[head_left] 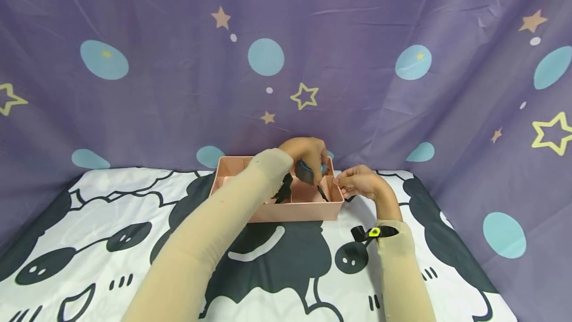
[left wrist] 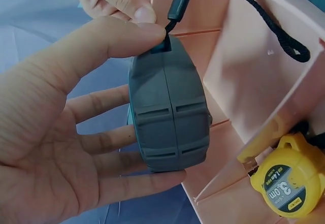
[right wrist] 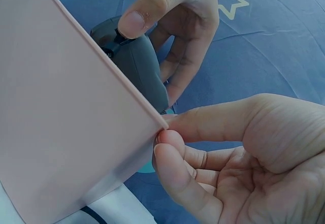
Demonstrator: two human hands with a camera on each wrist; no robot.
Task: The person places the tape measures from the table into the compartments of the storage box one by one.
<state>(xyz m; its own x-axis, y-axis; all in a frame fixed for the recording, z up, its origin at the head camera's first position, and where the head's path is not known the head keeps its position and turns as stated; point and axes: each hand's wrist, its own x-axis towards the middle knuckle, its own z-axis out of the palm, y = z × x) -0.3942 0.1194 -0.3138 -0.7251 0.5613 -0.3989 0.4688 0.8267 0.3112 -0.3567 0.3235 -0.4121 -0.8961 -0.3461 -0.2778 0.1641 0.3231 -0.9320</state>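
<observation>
My left hand (head_left: 308,154) holds a grey tape measure (left wrist: 170,107) over the right part of a pink divided box (head_left: 290,213). In the left wrist view, the thumb lies on its end beside a black wrist strap (left wrist: 277,28), and the fingers curl behind its body. At the box's right corner, my right hand (right wrist: 244,155) pinches the rim between thumb and finger. A smaller yellow tape measure (left wrist: 289,178) lies inside the box, beyond a thin divider in the left wrist view.
The box stands on a black-and-white cartoon-print cloth (head_left: 178,267). Just behind it hangs a purple curtain (head_left: 348,108) with stars and blue spots. A black band with a yellow mark (head_left: 374,232) is on the right wrist.
</observation>
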